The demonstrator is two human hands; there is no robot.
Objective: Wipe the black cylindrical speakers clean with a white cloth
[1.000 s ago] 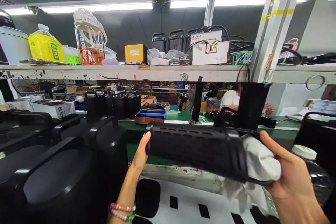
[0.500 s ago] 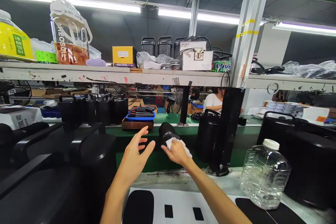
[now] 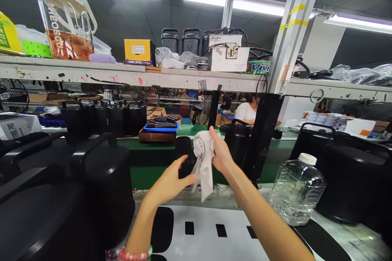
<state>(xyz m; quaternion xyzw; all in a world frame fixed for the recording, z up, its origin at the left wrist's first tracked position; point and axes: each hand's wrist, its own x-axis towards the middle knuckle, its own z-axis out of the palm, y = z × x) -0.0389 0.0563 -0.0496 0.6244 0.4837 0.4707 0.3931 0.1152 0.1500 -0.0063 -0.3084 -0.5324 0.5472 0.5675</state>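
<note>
A crumpled white cloth [image 3: 206, 163] hangs from my right hand [image 3: 221, 153], whose fingers are closed around its upper part. To the left of it, my left hand [image 3: 171, 181] is open, thumb and fingers apart. Its thumb tip is close to the cloth's hanging edge; whether they touch I cannot tell. Behind the hands stands a small black rounded case [image 3: 183, 147], partly covered by my left fingers and the cloth. Below lies a white sheet [image 3: 205, 244] with black rounded shapes and small black rectangles on it.
Large black speaker-like boxes with handles [image 3: 101, 183] crowd the left. A clear jug with a white cap [image 3: 297, 189] stands at right, beside another black box [image 3: 355, 183]. A blue tray [image 3: 162, 128] of black parts sits behind. Overhead runs a loaded shelf [image 3: 171, 79]. A person [image 3: 246, 110] sits beyond.
My right hand has lifted the cloth off the black case and raised it; the cloth now hangs down. The case stands more upright. My left hand has moved right and lower, towards the cloth.
</note>
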